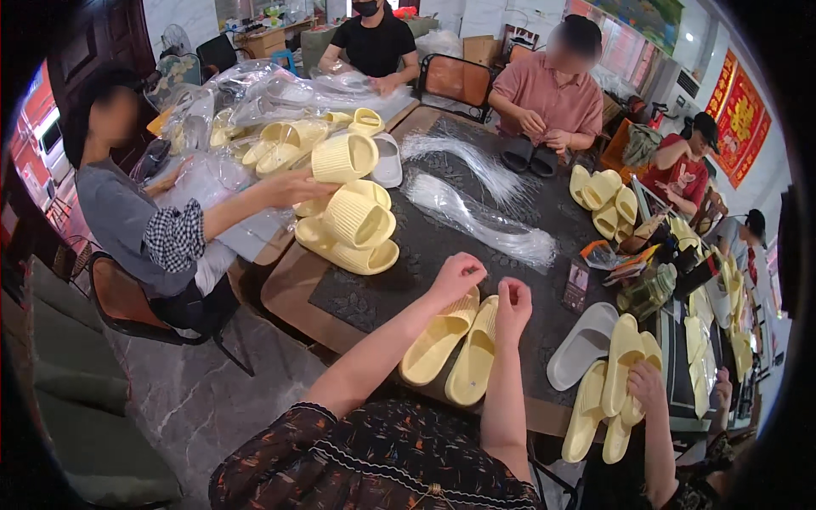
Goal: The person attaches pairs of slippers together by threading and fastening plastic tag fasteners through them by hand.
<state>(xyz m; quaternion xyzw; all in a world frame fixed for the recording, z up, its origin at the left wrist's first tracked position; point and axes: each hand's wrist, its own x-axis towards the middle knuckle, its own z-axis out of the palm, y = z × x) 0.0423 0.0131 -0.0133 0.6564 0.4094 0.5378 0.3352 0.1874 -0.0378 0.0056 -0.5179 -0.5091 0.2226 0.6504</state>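
Observation:
A pair of yellow slide slippers lies side by side at the near table edge, the left slipper (425, 350) and the right slipper (469, 374), with toes pointing away from me. Over the strap of the left one, my left hand (457, 280) is closed in a pinch. My right hand (512, 308) pinches in the same way above the right slipper's strap. Anything between my fingertips is too thin to make out. Beyond my hands lies a bundle of thin clear plastic strands (484, 223), with a second strand bundle (467, 161) behind it.
To the left, a co-worker's hand (293, 187) touches a pile of yellow slippers (361, 225) beside clear plastic bags (280, 98). On the right are a grey slipper (582, 347), a phone (575, 285), and another person's hand (648, 384) on yellow slippers. Across the table, someone handles black slippers (529, 156).

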